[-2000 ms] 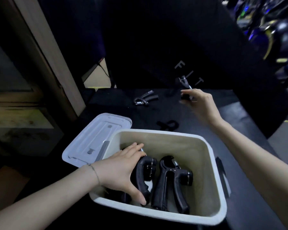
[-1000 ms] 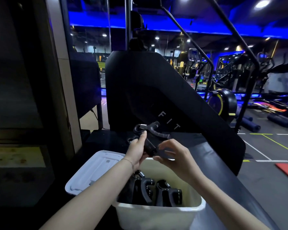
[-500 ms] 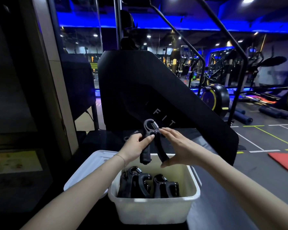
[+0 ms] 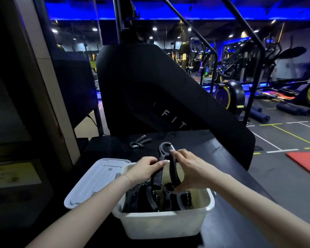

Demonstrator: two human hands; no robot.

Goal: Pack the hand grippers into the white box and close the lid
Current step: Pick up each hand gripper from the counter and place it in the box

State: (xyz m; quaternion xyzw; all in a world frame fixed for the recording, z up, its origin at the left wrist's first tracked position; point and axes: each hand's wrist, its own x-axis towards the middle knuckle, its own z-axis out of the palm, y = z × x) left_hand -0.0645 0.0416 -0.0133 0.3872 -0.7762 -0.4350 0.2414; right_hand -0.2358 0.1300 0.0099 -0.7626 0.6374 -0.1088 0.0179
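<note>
Honestly, both hands, left hand and right hand, closed round held gripper handles above white box; rigid, springy, light-ish, grab handles.

Both forearms are bare, without sleeves; the left wrist wears a thin bracelet at 9 o'clock.

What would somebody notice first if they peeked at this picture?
Probably the black hand gripper held up by both hands, left hand and right hand, right above the open white box, which already has more grippers inside. The box's lid lies beside it on the left, and another gripper waits on the dark table behind.
</note>
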